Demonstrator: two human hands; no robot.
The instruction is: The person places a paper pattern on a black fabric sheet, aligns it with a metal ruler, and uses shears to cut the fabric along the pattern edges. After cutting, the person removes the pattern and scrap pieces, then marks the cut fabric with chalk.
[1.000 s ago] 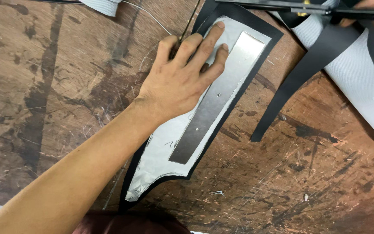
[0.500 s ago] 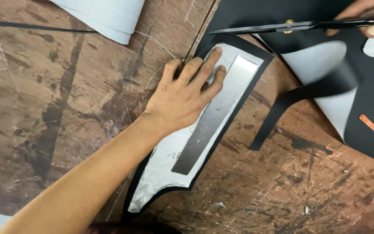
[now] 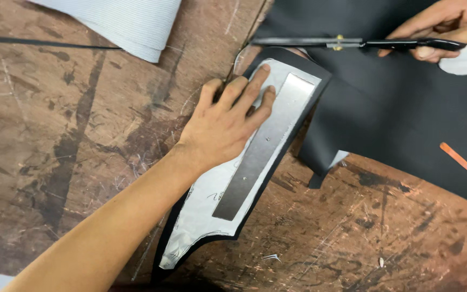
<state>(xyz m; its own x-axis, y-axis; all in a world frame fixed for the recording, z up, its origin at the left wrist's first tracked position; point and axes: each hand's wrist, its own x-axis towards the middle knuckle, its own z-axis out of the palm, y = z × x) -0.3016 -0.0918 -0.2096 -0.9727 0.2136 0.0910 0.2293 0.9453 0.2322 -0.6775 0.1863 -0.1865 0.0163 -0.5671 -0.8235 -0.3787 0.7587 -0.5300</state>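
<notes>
From the head camera, the left hand (image 3: 228, 121) lies flat at centre frame, fingers spread and pressing a grey pattern (image 3: 201, 211) with a metal strip (image 3: 266, 148) onto black sheet material (image 3: 395, 113). The right hand (image 3: 449, 24), upper right, grips black scissors (image 3: 347, 42), blades nearly closed along the sheet's top edge. Since the earlier frame the loose black strip has dropped lower, and the scissors have moved further left.

Bare left forearm (image 3: 120, 227), sleeveless; both hands ungloved, no rings.
</notes>
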